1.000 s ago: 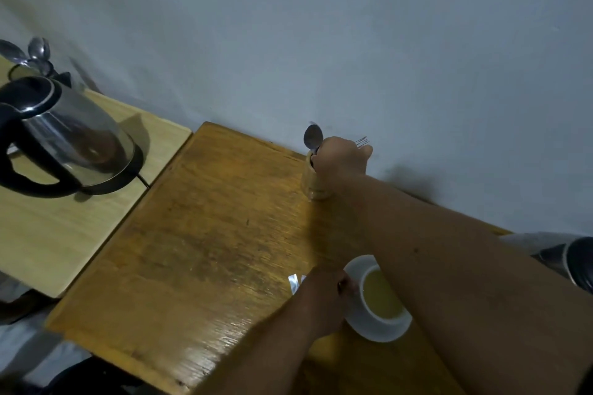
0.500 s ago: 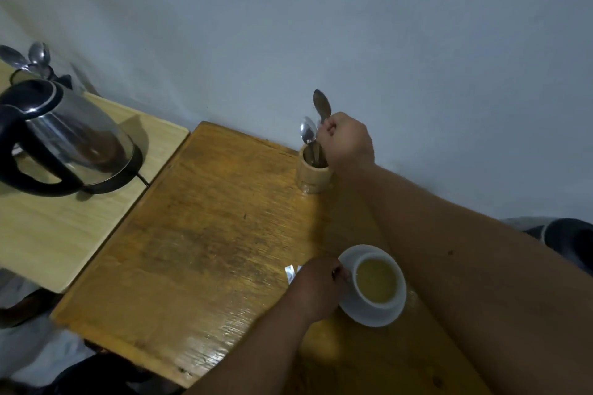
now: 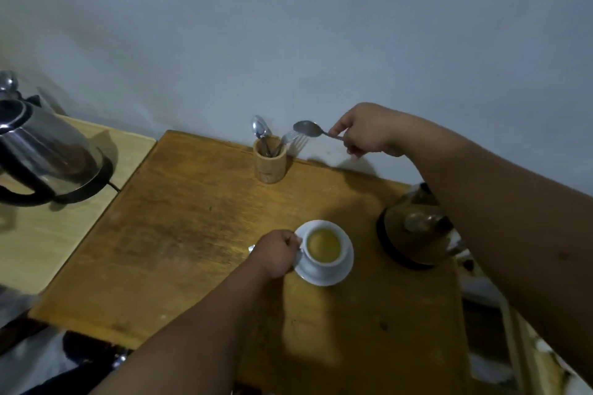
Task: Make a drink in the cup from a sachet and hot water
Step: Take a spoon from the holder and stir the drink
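A white cup (image 3: 324,247) holding yellow-brown liquid stands on a white saucer (image 3: 337,276) on the wooden table (image 3: 179,234). My left hand (image 3: 276,253) grips the cup's handle on its left side. A silver corner of the sachet (image 3: 251,248) peeks out from behind that hand. My right hand (image 3: 365,131) is in the air near the wall, pinching the handle of a metal spoon (image 3: 307,128) with its bowl pointing left, above and right of the wooden cutlery holder (image 3: 270,160).
The holder keeps another spoon (image 3: 260,128) and a fork (image 3: 295,139). A steel electric kettle (image 3: 48,154) sits on the lighter side table (image 3: 48,234) at left. A brown teapot-like pot (image 3: 414,231) stands right of the cup, under my right forearm.
My right hand has lifted a spoon out of the cutlery holder and carried it up and to the right. The left hand stays on the cup handle. The camera view has shifted.
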